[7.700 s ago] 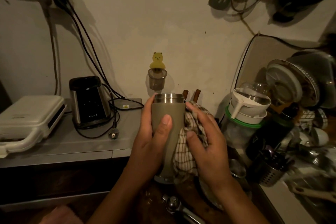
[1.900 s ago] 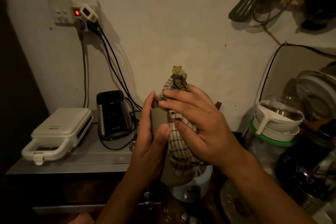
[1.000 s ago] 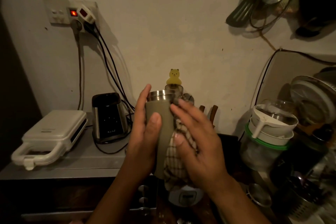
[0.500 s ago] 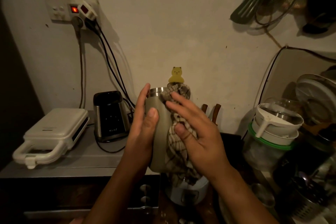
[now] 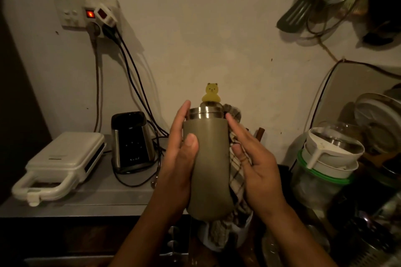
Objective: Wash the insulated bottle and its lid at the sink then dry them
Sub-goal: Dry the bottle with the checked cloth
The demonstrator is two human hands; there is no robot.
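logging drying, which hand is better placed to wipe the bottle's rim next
Right: right hand holds the checked cloth against the insulated bottle near its steel rim; left hand grips the bottle.

This is a dim home kitchen. A sandwich maker [image 5: 58,165] and blender base [image 5: 132,141] share the counter [image 5: 86,201]; a slotted spatula [image 5: 297,14] hangs above.
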